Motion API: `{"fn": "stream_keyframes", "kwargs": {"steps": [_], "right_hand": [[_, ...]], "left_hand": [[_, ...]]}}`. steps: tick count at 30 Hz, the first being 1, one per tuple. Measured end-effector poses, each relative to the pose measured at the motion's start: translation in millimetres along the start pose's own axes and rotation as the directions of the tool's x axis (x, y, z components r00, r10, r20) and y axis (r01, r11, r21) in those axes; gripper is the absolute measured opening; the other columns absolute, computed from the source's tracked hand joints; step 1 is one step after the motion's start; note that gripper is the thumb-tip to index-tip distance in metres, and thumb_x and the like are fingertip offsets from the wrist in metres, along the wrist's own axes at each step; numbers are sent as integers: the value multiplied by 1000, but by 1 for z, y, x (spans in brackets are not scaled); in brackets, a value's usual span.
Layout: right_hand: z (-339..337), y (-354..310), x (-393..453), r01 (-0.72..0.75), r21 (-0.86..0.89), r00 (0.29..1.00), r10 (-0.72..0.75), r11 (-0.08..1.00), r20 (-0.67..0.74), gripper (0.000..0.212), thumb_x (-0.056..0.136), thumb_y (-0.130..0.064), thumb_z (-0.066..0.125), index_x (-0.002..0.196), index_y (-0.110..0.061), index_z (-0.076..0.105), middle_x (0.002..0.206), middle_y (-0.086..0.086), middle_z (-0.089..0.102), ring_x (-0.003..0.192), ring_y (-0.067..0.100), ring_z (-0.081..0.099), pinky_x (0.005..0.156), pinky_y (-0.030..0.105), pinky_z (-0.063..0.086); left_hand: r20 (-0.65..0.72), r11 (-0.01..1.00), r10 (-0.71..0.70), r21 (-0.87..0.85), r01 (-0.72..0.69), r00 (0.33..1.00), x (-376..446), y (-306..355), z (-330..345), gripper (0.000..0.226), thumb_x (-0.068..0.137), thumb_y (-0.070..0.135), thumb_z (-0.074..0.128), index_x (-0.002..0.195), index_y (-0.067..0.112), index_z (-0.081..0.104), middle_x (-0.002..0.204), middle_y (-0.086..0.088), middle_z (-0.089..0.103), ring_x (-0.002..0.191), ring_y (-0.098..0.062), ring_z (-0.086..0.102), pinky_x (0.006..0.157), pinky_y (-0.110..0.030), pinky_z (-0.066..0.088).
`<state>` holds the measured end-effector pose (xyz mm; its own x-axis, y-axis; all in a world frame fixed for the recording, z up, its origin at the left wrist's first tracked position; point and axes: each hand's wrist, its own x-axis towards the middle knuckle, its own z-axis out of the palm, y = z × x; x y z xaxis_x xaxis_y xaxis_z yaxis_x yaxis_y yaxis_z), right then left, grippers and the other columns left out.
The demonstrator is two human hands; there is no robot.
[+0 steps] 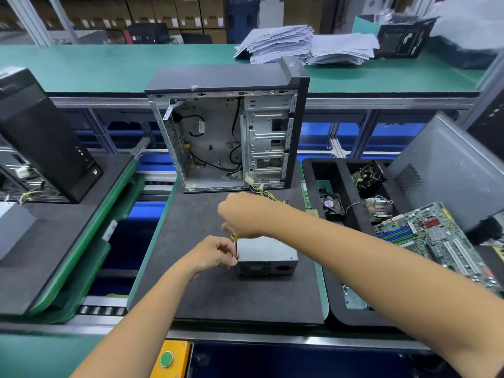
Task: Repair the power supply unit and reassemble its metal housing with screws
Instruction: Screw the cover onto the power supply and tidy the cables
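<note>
So the power supply unit (266, 256) is sitting on the dark foam mat (240, 296), right in front of the gutted PC tower case (229, 126). The right hand (242, 215) is gripping a screwdriver (235, 245) by its handle, holding it upright over the unit's top left corner. The left hand (215, 255) is pinching the shaft down near the tip, fingers curled in. A motherboard (436, 238) is lying in the black tray (338, 306) off to the right.

Your left hand (215, 255) and right hand (241, 215) are bare. Both forearms are uncovered too, with no sleeves, gloves or jewellery showing.
</note>
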<state>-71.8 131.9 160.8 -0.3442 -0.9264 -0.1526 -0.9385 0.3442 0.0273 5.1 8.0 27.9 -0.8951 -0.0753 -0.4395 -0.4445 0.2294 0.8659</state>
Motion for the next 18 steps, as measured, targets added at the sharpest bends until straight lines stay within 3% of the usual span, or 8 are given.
{"fn": "stream_keyframes", "kwargs": {"steps": [4, 7, 10, 14, 18], "right_hand": [[4, 0, -1, -17, 10, 999, 17, 1000, 35, 24, 98, -29, 46, 100, -7, 55, 104, 14, 58, 76, 29, 48, 60, 33, 36], [1, 2, -2, 67, 134, 990, -83, 989, 118, 14, 88, -15, 56, 101, -11, 53, 107, 7, 48, 80, 21, 45, 54, 28, 29], [-1, 2, 1, 39, 79, 998, -44, 996, 55, 9, 89, -16, 56, 84, -11, 52, 101, 12, 57, 79, 25, 50, 59, 31, 40], [9, -3, 3, 0, -33, 1000, -1, 999, -30, 26, 99, -28, 44, 98, -6, 58, 102, 16, 61, 85, 34, 58, 62, 33, 37], [5, -1, 0, 64, 171, 992, -81, 983, 94, 20, 86, -23, 60, 99, -11, 52, 102, 4, 42, 78, 22, 52, 53, 30, 31]], "left_hand": [[-7, 1000, 16, -4, -16, 1000, -2, 1, 2, 15, 76, -10, 67, 73, 5, 65, 77, -9, 64, 69, -23, 56, 72, -35, 49], [-10, 1000, 21, -20, -22, 1000, -3, 0, 3, 18, 76, -11, 67, 71, 6, 63, 76, -10, 64, 70, -23, 55, 72, -35, 48], [-1, 1000, 24, -17, -24, 1000, -3, 1, 3, 19, 76, -11, 67, 70, 7, 62, 80, -13, 62, 71, -24, 55, 73, -37, 48], [-4, 1000, 14, -12, -14, 1000, -2, 0, 3, 16, 76, -8, 68, 73, 6, 63, 77, -9, 63, 69, -22, 55, 73, -34, 49], [2, 1000, 14, -10, -14, 1000, -2, -2, 3, 10, 76, -8, 68, 79, 1, 64, 69, 1, 65, 67, -19, 56, 68, -29, 50]]}}
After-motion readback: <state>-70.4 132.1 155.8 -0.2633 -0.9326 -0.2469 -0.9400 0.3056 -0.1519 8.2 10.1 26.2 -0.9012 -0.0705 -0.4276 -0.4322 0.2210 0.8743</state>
